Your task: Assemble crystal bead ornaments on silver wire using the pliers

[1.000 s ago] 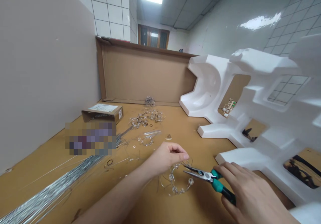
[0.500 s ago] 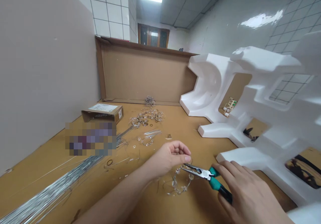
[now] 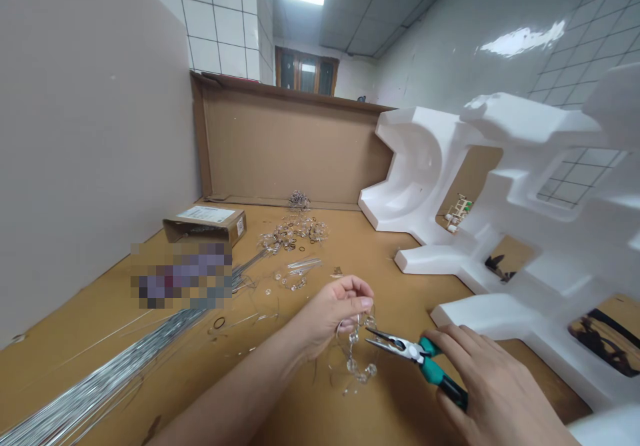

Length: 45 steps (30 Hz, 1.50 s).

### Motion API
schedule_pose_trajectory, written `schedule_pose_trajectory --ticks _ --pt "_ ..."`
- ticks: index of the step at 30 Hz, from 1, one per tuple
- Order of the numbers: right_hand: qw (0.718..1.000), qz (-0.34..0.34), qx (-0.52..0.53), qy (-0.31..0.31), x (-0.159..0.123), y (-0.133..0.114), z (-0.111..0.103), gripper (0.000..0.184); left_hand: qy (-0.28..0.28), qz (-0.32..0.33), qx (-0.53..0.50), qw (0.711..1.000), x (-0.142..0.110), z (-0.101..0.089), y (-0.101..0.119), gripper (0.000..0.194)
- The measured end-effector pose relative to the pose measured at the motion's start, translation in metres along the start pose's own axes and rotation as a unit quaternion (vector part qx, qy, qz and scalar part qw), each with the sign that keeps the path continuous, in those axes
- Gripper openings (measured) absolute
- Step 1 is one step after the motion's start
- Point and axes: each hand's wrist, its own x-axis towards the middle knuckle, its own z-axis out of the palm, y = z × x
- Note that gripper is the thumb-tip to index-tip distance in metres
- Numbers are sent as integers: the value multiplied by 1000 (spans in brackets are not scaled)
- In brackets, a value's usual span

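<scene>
My left hand (image 3: pixel 345 309) is closed, with thumb and fingers pinching a strand of clear beads on wire (image 3: pixel 351 365). The strand hangs in a loose loop below the fingers, over the brown tabletop (image 3: pixel 280 406). My right hand (image 3: pixel 493 379) grips the green-and-black handles of long-nose pliers (image 3: pixel 407 349). Their metal jaws stand apart and point left at the strand, close beside it; whether they touch a wire is too fine to tell.
A bundle of straight silver wires (image 3: pixel 130 359) lies at the left. Beyond it stand a small cardboard box (image 3: pixel 230 227) and a pile of beads, rings and wire pieces (image 3: pixel 293 234). White foam packaging (image 3: pixel 430 259) rises at the right, and a cardboard wall (image 3: pixel 295 146) closes the back.
The plier jaws have opened and drawn away from my left fingertips. My left hand has shifted slightly left and up, and the bead strand now hangs more freely below it.
</scene>
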Motion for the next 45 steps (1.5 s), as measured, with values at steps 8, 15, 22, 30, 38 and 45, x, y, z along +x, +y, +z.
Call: schedule_pose_trajectory --ticks 8,15,22,30,38,45 --pt "855 278 427 -99 5 -17 21 8 10 6 9 1000 5 -1 -17 16" --pt "765 317 561 16 47 -26 43 26 13 15 96 995 4 8 -14 29" --pt "697 286 657 -19 71 -37 81 26 8 -26 68 997 8 -22 -15 23" --pt "501 392 771 -43 59 -39 99 33 107 59 245 962 5 -38 -19 19" --pt "497 379 775 -91 54 -46 94 29 92 85 516 847 -40 -31 -22 25" --pt "567 345 739 -112 51 -48 90 29 98 84 569 812 -39 -40 -36 14"
